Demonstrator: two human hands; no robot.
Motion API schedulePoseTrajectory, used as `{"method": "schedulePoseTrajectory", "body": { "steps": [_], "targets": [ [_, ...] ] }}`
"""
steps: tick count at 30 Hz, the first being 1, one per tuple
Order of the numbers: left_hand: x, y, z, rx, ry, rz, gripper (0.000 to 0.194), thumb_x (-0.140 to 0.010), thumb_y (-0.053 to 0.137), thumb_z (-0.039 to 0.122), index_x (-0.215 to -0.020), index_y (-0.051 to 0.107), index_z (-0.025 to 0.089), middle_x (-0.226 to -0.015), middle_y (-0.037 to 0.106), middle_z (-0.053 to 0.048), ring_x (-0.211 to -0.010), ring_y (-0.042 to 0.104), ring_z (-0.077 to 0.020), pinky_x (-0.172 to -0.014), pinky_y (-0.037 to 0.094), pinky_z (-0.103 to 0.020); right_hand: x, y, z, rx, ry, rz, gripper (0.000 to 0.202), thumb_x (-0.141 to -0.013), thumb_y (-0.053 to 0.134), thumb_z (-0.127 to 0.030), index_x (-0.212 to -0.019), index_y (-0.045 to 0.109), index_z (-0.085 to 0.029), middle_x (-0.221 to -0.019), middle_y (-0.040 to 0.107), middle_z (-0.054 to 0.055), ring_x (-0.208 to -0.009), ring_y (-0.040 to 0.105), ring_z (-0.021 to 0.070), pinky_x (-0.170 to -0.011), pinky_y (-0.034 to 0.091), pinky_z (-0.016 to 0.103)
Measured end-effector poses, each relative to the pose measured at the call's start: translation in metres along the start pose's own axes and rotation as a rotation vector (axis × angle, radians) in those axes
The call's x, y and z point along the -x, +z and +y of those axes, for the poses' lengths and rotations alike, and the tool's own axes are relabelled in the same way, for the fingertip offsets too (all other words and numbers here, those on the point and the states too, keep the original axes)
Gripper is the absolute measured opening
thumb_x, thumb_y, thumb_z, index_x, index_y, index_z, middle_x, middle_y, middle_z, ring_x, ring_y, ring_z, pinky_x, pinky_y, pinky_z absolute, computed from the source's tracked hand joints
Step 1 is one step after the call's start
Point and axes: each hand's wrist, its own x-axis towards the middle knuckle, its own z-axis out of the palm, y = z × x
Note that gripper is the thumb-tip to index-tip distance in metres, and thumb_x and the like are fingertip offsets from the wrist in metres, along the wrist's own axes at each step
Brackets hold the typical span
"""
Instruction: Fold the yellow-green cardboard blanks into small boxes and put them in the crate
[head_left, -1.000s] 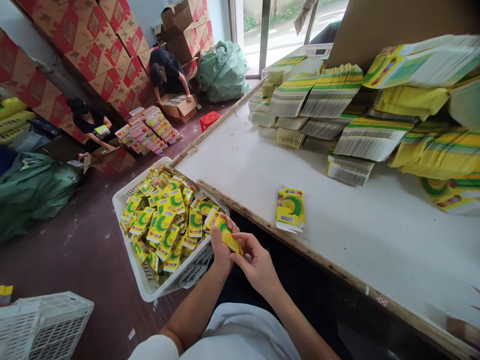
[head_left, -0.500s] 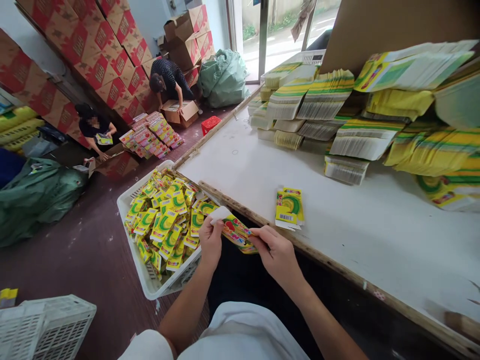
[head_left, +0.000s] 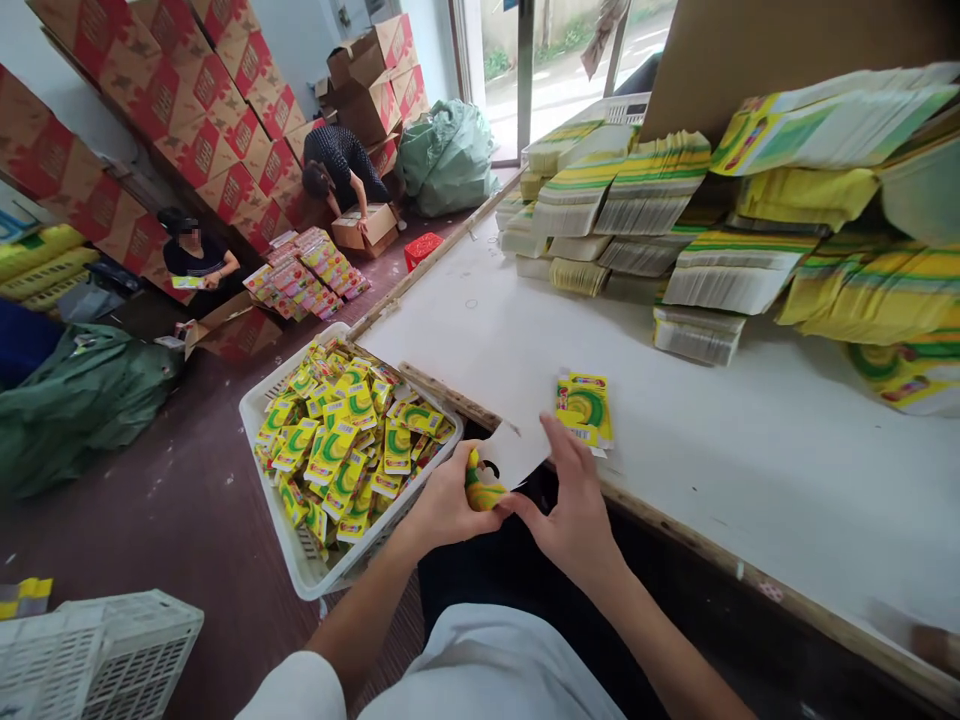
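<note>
Above my lap is a small cardboard carton, partly unfolded, its white inner side up and a yellow-green printed part curled at the left. My left hand grips that printed end, thumb at the lower edge. On the other side, my right hand holds the carton between the thumb, low near the middle, and the fingers along the right edge. Flat yellow cartons with a green curve lie on the table just beyond my right fingers. Left of my hands, a white plastic basket is heaped with small yellow packs.
Bundled flat cartons are stacked along the back of the white table, which has a wooden edge. Two people work by cardboard boxes. Green sacks and a white crate stand on the floor.
The carton has turned from its printed face to its white inner side and opened out. My right hand has shifted from pinching its end to spreading around its right edge.
</note>
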Motion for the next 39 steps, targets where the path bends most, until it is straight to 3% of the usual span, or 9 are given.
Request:
{"method": "schedulePoseTrajectory", "body": {
  "steps": [2,6,11,18,24,28,33,36,39],
  "targets": [
    [0.001,0.008,-0.003,-0.002,0.047,0.039,0.067,-0.069,0.077,0.026,-0.127,0.045,0.021,-0.098,0.063,-0.002,-0.080,0.061,-0.0175,-0.070,0.049,-0.027,0.006,0.005,0.006,-0.347,0.280,-0.096,0.084,-0.090,0.063,-0.054,-0.159,0.022,-0.030,-0.159,0.038,0.013,-0.146,0.038,0.0325,-0.117,0.036,0.058],
    [0.000,0.014,-0.005,-0.068,0.177,0.069,0.080,-0.069,0.075,0.021,-0.139,0.036,0.023,-0.110,0.062,-0.006,-0.090,0.062,-0.0213,-0.079,0.051,-0.033,0.009,0.013,0.007,-0.957,0.592,-0.362,0.077,-0.089,0.049,-0.073,-0.149,0.046,-0.025,-0.145,0.057,0.014,-0.131,0.057,0.0321,-0.110,0.048,0.050],
    [-0.003,0.018,-0.016,-0.100,0.337,0.080,0.082,-0.070,0.075,0.021,-0.140,0.033,0.026,-0.122,0.055,-0.009,-0.098,0.062,-0.0227,-0.082,0.052,-0.034,-0.001,0.009,0.003,-1.065,0.644,-0.406,0.081,-0.082,0.054,-0.079,-0.145,0.054,-0.027,-0.145,0.057,0.012,-0.134,0.055,0.0335,-0.112,0.045,0.053],
    [0.002,0.033,-0.028,-0.127,0.412,0.092,0.061,-0.065,0.072,0.017,-0.117,0.042,0.026,-0.107,0.059,-0.005,-0.091,0.063,-0.0234,-0.078,0.052,-0.035,-0.007,0.008,0.003,-1.126,0.839,-0.392,0.070,-0.075,0.081,-0.046,-0.139,0.059,-0.028,-0.142,0.061,0.009,-0.137,0.053,0.0307,-0.120,0.034,0.053],
    [-0.001,0.028,-0.020,-0.138,0.151,-0.081,0.061,-0.065,0.070,0.019,-0.119,0.042,0.024,-0.102,0.060,-0.004,-0.081,0.062,-0.0212,-0.074,0.052,-0.034,0.008,0.015,0.013,-0.832,0.676,-0.290,0.075,-0.085,0.065,-0.062,-0.149,0.047,-0.026,-0.152,0.050,0.014,-0.141,0.047,0.0321,-0.120,0.032,0.057],
    [-0.007,0.026,-0.024,-0.077,0.225,-0.133,0.048,-0.066,0.070,0.017,-0.110,0.053,0.023,-0.093,0.058,-0.005,-0.095,0.059,-0.0253,-0.082,0.053,-0.036,0.021,0.015,0.011,-0.381,0.305,-0.287,0.068,-0.092,0.061,-0.036,-0.155,0.038,-0.028,-0.163,0.031,0.009,-0.150,0.032,0.0286,-0.123,0.028,0.053],
    [-0.004,0.029,-0.029,-0.153,0.237,0.052,0.057,-0.065,0.074,0.018,-0.118,0.053,0.020,-0.115,0.054,-0.011,-0.100,0.059,-0.0252,-0.088,0.053,-0.040,0.020,0.013,0.016,-0.149,0.157,-0.239,0.056,-0.091,0.044,-0.009,-0.142,0.058,-0.031,-0.155,0.046,0.007,-0.138,0.051,0.0253,-0.114,0.045,0.046],
    [0.000,0.023,-0.027,-0.245,0.134,0.102,0.062,-0.065,0.077,0.023,-0.122,0.052,0.019,-0.114,0.059,-0.012,-0.099,0.061,-0.0283,-0.088,0.051,-0.044,0.015,0.007,0.020,-0.112,0.136,-0.167,0.055,-0.092,0.051,-0.013,-0.145,0.054,-0.027,-0.155,0.046,0.010,-0.140,0.049,0.0276,-0.115,0.044,0.048],
    [0.001,0.011,-0.024,-0.259,0.132,0.110,0.052,-0.067,0.078,0.026,-0.116,0.059,0.019,-0.108,0.066,-0.011,-0.100,0.063,-0.0291,-0.090,0.050,-0.043,0.011,-0.002,0.021,-0.057,0.131,-0.295,0.053,-0.094,0.058,-0.023,-0.146,0.052,-0.028,-0.160,0.037,0.009,-0.142,0.046,0.0311,-0.112,0.047,0.049]
  ]
}}
